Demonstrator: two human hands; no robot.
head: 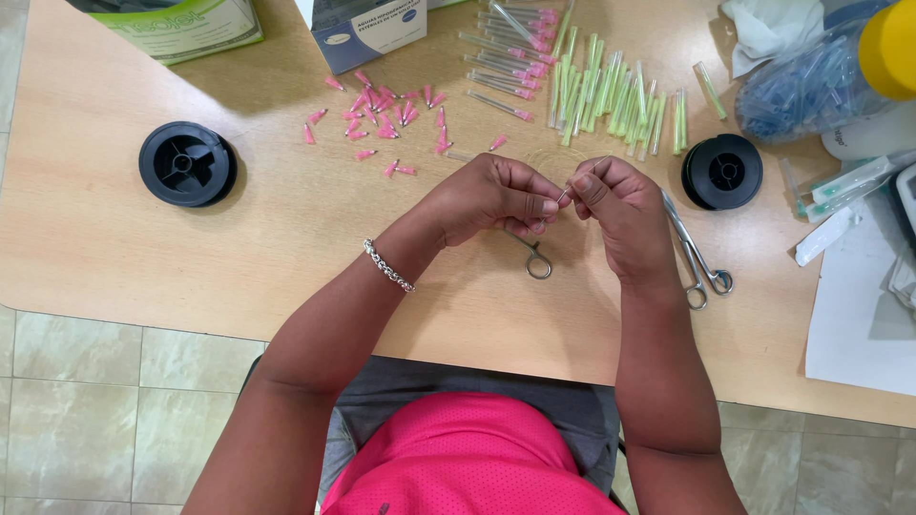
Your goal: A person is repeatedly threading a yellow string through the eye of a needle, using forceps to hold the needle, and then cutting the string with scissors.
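My left hand and my right hand meet over the middle of the wooden table. Between their fingertips they pinch a thin metal needle. The left hand also has a small steel clamp tucked under it, its ring handle sticking out below. A silver bracelet sits on my left wrist. Steel scissors-like forceps lie just right of my right hand.
Loose pink needle hubs lie scattered behind my hands. Capped needles with pink and green covers lie in rows at the back. Two black spools flank the hands. Boxes, a bag of blue tubes and papers stand around.
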